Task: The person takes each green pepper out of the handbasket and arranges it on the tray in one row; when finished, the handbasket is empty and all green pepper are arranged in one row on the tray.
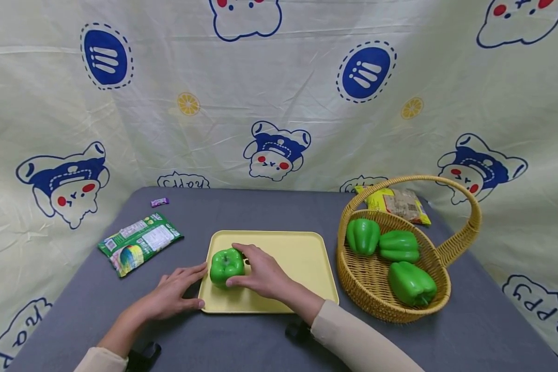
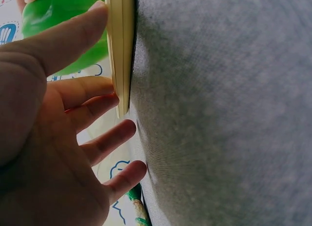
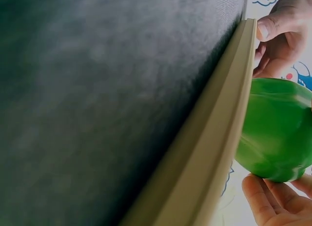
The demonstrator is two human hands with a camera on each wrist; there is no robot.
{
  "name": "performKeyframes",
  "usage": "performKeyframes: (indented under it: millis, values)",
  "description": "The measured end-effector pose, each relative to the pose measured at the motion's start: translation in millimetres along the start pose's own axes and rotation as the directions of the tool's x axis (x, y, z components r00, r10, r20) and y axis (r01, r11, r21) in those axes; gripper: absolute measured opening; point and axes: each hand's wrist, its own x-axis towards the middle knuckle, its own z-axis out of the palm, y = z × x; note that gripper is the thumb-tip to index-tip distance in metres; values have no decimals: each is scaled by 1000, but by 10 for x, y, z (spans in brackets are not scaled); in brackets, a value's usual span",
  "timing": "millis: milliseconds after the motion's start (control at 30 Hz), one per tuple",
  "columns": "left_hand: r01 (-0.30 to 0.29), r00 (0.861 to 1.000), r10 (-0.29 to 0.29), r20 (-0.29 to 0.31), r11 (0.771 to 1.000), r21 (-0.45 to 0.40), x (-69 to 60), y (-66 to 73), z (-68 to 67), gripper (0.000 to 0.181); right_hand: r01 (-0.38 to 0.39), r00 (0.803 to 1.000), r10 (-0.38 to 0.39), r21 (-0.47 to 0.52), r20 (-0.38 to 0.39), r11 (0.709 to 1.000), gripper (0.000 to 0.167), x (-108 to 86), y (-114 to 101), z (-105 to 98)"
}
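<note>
A green bell pepper sits upright near the left end of a pale yellow tray. My right hand grips this pepper from its right side, thumb in front and fingers behind. In the right wrist view, fingertips meet the pepper's side. My left hand lies at the tray's left edge. The left wrist view shows its thumb and fingers extended, some touching the tray rim. Part of the pepper is hidden by my right hand.
Right of the tray stands a wicker basket with a tall handle; it holds three green bell peppers. A yellow snack bag lies behind it. On the left are a green packet and a small purple wrapped piece.
</note>
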Motion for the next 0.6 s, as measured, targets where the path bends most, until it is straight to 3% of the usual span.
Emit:
performKeyframes:
  millis: [600]
  values:
    - [2,1000,-2,1,1000,12,3,0,-5,68,39,999,-42,-102,-27,994,83,105,-123,136]
